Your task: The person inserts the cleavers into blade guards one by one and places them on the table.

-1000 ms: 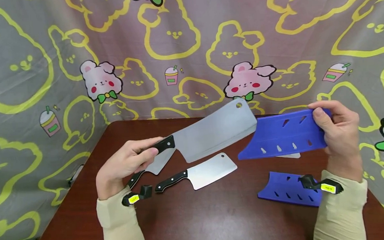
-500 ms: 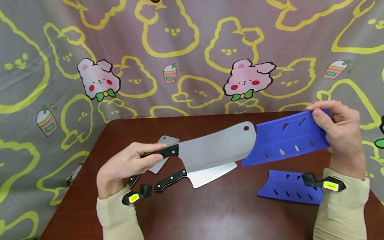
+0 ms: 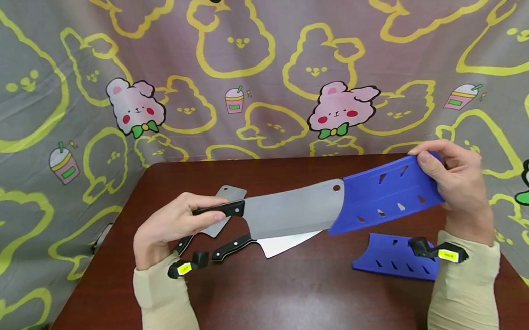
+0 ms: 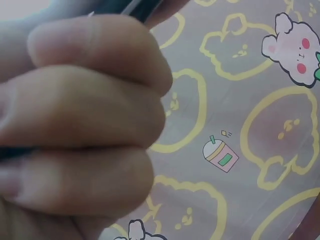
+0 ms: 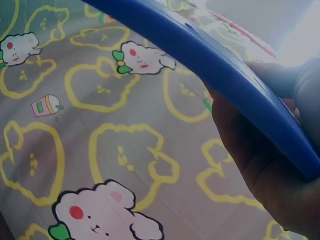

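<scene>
In the head view my left hand (image 3: pixel 179 223) grips the black handle of a large cleaver (image 3: pixel 294 208), its blade held out to the right above the table. My right hand (image 3: pixel 461 183) pinches the far end of a blue blade guard (image 3: pixel 384 190) with slanted slots, thumb on the near face. The blade's holed end meets the guard's curved mouth. From the left wrist, curled fingers (image 4: pixel 85 110) cover most of the handle. The right wrist view shows the guard's long blue edge (image 5: pixel 215 65) between thumb and fingers.
Under the held blade lies a second cleaver (image 3: pixel 230 248), partly covered. A smaller cleaver (image 3: pixel 232 192) is behind my left hand. Another blue guard (image 3: pixel 393 258) lies at the right, partly behind my right wrist, on the brown table (image 3: pixel 300 304). A patterned curtain (image 3: pixel 259 84) hangs behind.
The held cleaver has come down and levelled out, with its end now at the guard's mouth. My right hand has shifted slightly left with the guard, which tilts more.
</scene>
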Available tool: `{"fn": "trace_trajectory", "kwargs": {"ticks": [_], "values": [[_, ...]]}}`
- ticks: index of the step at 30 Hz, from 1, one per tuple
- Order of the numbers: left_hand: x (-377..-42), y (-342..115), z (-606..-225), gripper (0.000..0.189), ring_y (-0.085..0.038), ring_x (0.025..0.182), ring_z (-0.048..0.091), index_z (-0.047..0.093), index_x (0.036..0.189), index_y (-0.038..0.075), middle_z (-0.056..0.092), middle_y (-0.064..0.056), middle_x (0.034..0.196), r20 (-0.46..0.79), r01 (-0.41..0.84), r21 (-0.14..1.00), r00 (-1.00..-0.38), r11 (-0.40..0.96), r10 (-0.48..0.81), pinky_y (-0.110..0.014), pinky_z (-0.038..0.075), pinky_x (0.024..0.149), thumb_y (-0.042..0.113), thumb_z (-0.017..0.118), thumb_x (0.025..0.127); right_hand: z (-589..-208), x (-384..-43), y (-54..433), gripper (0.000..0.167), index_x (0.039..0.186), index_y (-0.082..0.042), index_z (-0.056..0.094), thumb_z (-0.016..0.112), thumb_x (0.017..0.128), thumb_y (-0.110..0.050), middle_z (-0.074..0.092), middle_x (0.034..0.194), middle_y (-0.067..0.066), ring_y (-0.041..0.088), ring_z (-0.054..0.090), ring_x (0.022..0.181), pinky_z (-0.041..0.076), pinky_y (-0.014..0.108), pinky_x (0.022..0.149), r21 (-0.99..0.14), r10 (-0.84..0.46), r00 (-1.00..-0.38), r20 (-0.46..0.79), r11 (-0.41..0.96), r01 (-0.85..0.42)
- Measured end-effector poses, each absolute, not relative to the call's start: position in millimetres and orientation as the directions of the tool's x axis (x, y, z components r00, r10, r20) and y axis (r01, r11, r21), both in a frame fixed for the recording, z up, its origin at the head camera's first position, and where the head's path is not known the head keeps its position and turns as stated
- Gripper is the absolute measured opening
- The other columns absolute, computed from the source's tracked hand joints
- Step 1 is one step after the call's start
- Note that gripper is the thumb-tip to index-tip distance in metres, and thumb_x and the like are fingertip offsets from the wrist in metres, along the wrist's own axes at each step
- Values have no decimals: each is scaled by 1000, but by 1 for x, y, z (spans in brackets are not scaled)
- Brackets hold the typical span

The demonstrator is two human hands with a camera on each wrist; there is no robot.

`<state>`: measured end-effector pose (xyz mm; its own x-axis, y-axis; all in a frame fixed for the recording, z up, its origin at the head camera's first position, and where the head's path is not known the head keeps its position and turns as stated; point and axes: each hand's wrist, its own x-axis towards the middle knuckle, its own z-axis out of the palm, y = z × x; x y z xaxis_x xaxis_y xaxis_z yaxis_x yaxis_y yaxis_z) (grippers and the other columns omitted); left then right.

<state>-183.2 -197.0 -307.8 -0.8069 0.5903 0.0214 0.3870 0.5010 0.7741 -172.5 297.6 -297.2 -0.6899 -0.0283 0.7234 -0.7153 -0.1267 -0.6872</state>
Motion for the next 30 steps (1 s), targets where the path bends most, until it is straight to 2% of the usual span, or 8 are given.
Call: {"fn": "trace_trajectory", "kwargs": {"ticks": [7, 12, 17, 20, 24, 30], "values": [[-190, -182, -307, 26, -9, 45, 39, 69, 119, 31, 40, 4, 54, 59, 448, 749, -779, 489, 624, -28, 36, 44, 34, 66, 94, -300, -182, 274, 17, 102, 18, 60, 46, 92, 18, 71, 75, 11, 20, 71, 57, 53, 27, 46, -722, -165, -703, 692, -159, -673], [-192, -179, -306, 19, -11, 48, 44, 69, 114, 36, 46, 4, 56, 115, 483, 727, -786, 488, 607, -28, 38, 45, 34, 63, 96, -302, -185, 267, 16, 100, 18, 61, 47, 92, 17, 71, 74, 11, 19, 71, 57, 53, 27, 46, -707, -113, -699, 706, -161, -688], [-195, -166, -306, 22, -14, 50, 48, 68, 119, 31, 47, 4, 56, 191, 537, 719, -763, 441, 617, -29, 40, 49, 30, 60, 98, -302, -186, 255, 15, 102, 18, 60, 49, 94, 12, 71, 74, 9, 17, 71, 56, 53, 25, 46, -700, -52, -701, 711, -143, -699], [-196, -153, -308, 22, -15, 50, 48, 67, 119, 27, 46, 3, 55, 206, 545, 727, -754, 419, 623, -29, 42, 54, 29, 60, 98, -303, -187, 242, 15, 104, 15, 60, 51, 96, 6, 71, 74, 6, 17, 71, 57, 53, 26, 46, -741, -52, -740, 670, -96, -664], [-198, -136, -311, 22, -16, 51, 49, 68, 118, 28, 46, 2, 55, 198, 529, 735, -765, 424, 613, -29, 43, 60, 35, 59, 98, -307, -187, 227, 15, 107, 7, 63, 53, 97, 1, 70, 77, 2, 15, 72, 60, 54, 28, 47, -793, -66, -790, 609, -54, -607], [-199, -141, -314, 21, -17, 51, 47, 68, 117, 27, 46, 0, 55, 177, 503, 746, -782, 436, 598, -29, 40, 58, 31, 59, 99, -312, -186, 213, 16, 109, -3, 66, 54, 98, -3, 69, 82, 1, 14, 73, 64, 56, 31, 51, -836, -85, -833, 547, -84, -541]]}}
